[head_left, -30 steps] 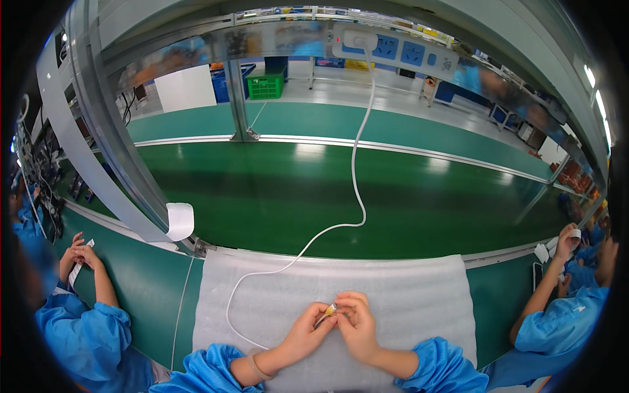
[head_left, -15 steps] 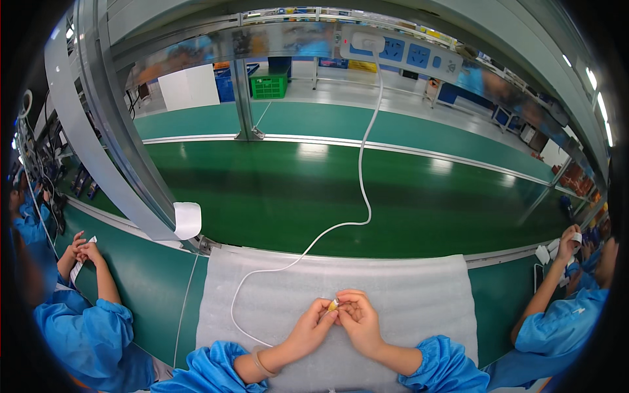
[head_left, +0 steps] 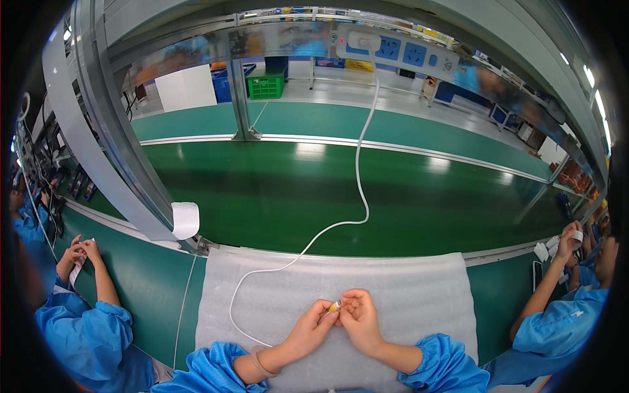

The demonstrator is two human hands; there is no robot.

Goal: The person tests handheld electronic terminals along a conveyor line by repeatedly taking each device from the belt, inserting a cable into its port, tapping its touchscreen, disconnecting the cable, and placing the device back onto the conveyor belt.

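In front of me both hands meet over a white foam sheet (head_left: 262, 288). My left hand (head_left: 311, 325) pinches a small yellow piece with a silvery end (head_left: 335, 306) between thumb and fingers. Curled in from the other side, my right hand (head_left: 360, 321) has its thumb and fingertips at the same piece; the exact contact is partly hidden. The piece is too small to tell its kind. A white cable (head_left: 314, 239) runs from a charger plug (head_left: 362, 42) down over the sheet and passes out of sight beneath my left forearm.
A power strip (head_left: 400, 52) is on the metal frame above. Beyond the sheet lies a green belt surface (head_left: 262, 190). A metal post (head_left: 124, 131) rises at left. Co-workers in blue sleeves (head_left: 85, 327) sit at either side. A green crate (head_left: 265, 86) stands far back.
My right fingers have loosened and shifted slightly, showing more of the yellow piece's silvery end. The left hand keeps its pinch. The whole view has shifted a little.
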